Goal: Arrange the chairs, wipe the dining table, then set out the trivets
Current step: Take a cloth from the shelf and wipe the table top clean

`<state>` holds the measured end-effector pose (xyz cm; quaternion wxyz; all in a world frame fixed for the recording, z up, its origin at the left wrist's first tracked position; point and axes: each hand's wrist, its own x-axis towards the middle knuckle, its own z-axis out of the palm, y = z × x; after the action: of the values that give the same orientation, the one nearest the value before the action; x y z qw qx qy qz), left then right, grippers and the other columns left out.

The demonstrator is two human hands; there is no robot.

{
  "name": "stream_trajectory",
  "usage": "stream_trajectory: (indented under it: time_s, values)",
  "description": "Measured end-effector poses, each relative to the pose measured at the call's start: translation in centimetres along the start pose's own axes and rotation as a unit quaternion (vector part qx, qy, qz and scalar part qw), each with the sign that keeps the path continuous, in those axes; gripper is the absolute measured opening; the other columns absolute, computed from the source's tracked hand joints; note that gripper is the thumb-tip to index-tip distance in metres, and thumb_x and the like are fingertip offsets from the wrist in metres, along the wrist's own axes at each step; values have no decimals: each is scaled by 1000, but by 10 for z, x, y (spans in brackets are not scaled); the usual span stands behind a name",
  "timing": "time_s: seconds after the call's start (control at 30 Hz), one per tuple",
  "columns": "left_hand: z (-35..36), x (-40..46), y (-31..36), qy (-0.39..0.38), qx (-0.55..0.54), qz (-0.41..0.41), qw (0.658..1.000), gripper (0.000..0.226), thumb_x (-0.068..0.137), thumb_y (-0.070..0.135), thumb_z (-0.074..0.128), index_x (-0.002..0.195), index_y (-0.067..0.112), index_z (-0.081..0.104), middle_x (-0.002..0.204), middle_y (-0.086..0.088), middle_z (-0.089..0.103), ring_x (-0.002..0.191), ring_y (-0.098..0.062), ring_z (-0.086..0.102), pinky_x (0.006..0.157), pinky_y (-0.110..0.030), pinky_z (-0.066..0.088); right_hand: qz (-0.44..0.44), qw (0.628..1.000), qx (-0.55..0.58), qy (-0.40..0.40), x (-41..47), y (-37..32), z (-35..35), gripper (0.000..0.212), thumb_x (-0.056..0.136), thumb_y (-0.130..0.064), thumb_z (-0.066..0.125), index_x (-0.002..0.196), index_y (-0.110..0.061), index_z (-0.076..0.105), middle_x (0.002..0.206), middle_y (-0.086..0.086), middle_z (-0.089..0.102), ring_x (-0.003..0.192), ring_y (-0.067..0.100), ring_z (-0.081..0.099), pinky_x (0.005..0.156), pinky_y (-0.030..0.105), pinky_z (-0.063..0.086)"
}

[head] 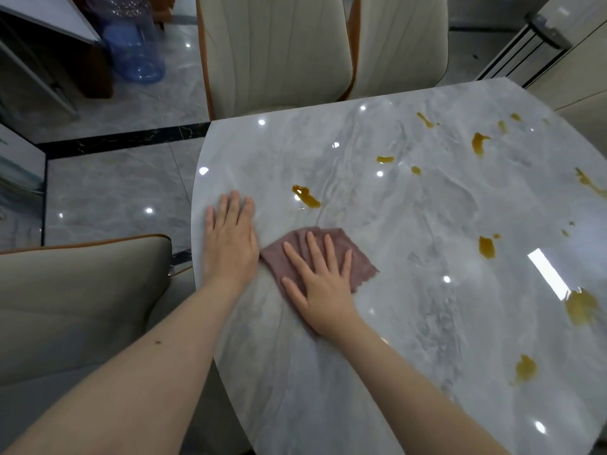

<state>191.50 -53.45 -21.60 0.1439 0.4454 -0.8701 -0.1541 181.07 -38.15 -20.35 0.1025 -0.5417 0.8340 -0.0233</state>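
The glossy grey marble dining table [410, 290] carries several amber-brown spills, the nearest spill [306, 196] just beyond my hands. A folded mauve cloth [358, 254] lies flat on the table near its left edge. My right hand [320, 277] presses on the cloth with straight, spread fingers. My left hand [230, 238] rests flat on the bare tabletop right beside the cloth, fingers straight and together. A cream chair with orange piping [82, 300] stands at the table's left side. Two more cream chairs [276, 50] stand pushed against the far edge. No trivets are in view.
More amber stains [479, 144] are scattered over the table's right half, with a large one [581, 307] near the right edge. A blue water jug [134, 50] stands on the tiled floor at the upper left, beside dark furniture. A cabinet [558, 54] sits at the upper right.
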Motion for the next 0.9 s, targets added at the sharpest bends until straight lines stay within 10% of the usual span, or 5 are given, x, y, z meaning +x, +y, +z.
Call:
stream_trajectory:
  time_s: [0.27, 0.6, 0.9]
  values:
    - [3, 0, 1, -1, -1, -11, 1000, 52, 97, 25, 21, 145, 10, 35, 154, -12, 28, 145, -27, 18, 119, -41, 3, 155, 987, 32, 16, 95, 47, -21, 57, 97, -57, 25, 150, -44, 7, 162, -3, -2, 148, 26, -9, 113, 61, -10]
    - [3, 1, 1, 14, -8, -31, 999, 59, 93, 23, 16, 142, -2, 37, 150, -19, 33, 142, -28, 27, 119, -42, 13, -34, 999, 7, 14, 63, 13, -12, 59, 91, -62, 18, 148, -48, 11, 161, -7, 1, 148, 24, -5, 115, 57, -7]
    - [8, 2, 0, 20, -2, -30, 999, 59, 93, 22, 16, 141, -4, 37, 149, -20, 34, 141, -29, 28, 119, -38, 8, 79, 996, 26, 13, 150, 15, -22, 54, 97, -55, 29, 149, -46, 13, 162, -5, 0, 148, 25, -7, 114, 59, -9]
